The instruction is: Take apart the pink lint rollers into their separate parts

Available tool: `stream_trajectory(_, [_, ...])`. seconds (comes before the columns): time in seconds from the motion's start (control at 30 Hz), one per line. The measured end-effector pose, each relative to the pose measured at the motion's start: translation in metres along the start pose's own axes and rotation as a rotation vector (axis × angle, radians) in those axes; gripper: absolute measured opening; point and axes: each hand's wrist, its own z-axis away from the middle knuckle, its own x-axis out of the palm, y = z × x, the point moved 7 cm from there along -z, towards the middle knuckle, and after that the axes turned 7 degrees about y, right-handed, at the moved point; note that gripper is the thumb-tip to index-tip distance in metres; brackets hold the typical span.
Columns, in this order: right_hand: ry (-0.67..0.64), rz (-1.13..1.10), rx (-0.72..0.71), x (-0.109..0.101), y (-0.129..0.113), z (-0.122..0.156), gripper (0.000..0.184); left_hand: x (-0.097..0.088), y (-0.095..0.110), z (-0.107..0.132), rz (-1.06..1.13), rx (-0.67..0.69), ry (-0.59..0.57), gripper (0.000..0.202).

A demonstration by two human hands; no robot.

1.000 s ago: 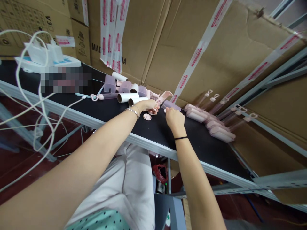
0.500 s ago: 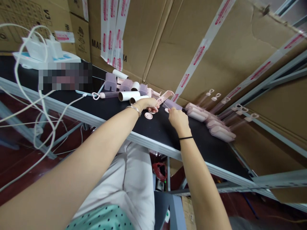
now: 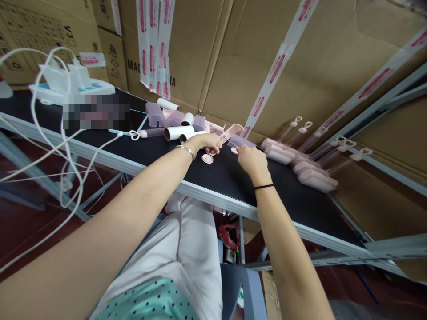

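My left hand [image 3: 211,141] is closed around a long pink plastic part [image 3: 230,133] that points up and to the right. Close by on its right, my right hand [image 3: 251,159] has its fingers curled in a pinch; what they hold is too small to make out. A pink round cap [image 3: 234,150] shows at its fingertips, and I cannot tell whether they touch it. Another round pink cap [image 3: 207,158] lies on the black tabletop [image 3: 220,178] below my left hand. Just behind my hands rests a translucent purple cover [image 3: 240,142].
White paper-roll tubes [image 3: 178,133] and purple covers [image 3: 155,114] crowd the back left. Several lint rollers [image 3: 315,178] with clear handles lean at the right. A power strip [image 3: 100,86] with chargers and looping white cables [image 3: 78,178] occupies the left. Cardboard boxes [image 3: 213,53] wall the back.
The camera view has shifted slightly, so the scene sits a little differently. My left hand keeps the pink part, and my right hand has moved slightly away from it to the right.
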Motion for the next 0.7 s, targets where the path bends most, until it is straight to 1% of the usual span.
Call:
stream_trajectory(0.07, [0.043, 0.010, 0.043, 0.000, 0.000, 0.001, 0.042, -0.001, -0.001, -0.001, 0.000, -0.008, 0.014, 0.013])
stream_trajectory(0.1, [0.029, -0.011, 0.039, 0.002, -0.002, 0.002, 0.042, -0.001, -0.001, 0.000, -0.005, -0.007, 0.020, 0.012])
stream_trajectory(0.2, [-0.089, -0.115, -0.037, 0.013, -0.008, 0.002, 0.044, -0.001, 0.001, 0.002, -0.019, 0.007, 0.017, 0.011])
stream_trajectory(0.23, [-0.101, -0.124, -0.042, 0.014, -0.008, 0.002, 0.045, 0.000, 0.002, 0.003, -0.016, 0.014, 0.013, 0.010])
stream_trajectory(0.27, [-0.091, -0.112, -0.027, 0.014, -0.006, 0.002, 0.045, 0.000, 0.003, 0.004, -0.011, 0.018, 0.015, 0.010])
stream_trajectory(0.37, [0.006, -0.029, 0.064, 0.006, -0.001, 0.003, 0.044, 0.000, 0.006, 0.008, -0.007, 0.010, 0.036, 0.015])
stream_trajectory(0.4, [0.016, -0.024, 0.071, 0.005, -0.001, 0.004, 0.044, 0.000, 0.006, 0.009, -0.009, -0.004, 0.040, 0.016])
stream_trajectory(0.53, [-0.088, -0.137, -0.008, 0.011, -0.010, 0.005, 0.044, 0.001, 0.007, 0.012, 0.017, -0.020, 0.027, 0.016])
stream_trajectory(0.57, [-0.089, -0.141, -0.008, 0.011, -0.011, 0.005, 0.044, 0.002, 0.007, 0.013, 0.019, -0.016, 0.017, 0.017])
stream_trajectory(0.63, [-0.022, -0.091, 0.037, 0.007, -0.009, 0.006, 0.043, 0.003, 0.008, 0.012, 0.025, -0.005, 0.004, 0.019])
stream_trajectory(0.7, [0.052, -0.033, 0.090, 0.002, -0.007, 0.007, 0.043, 0.001, 0.007, 0.011, 0.033, -0.008, 0.019, 0.019])
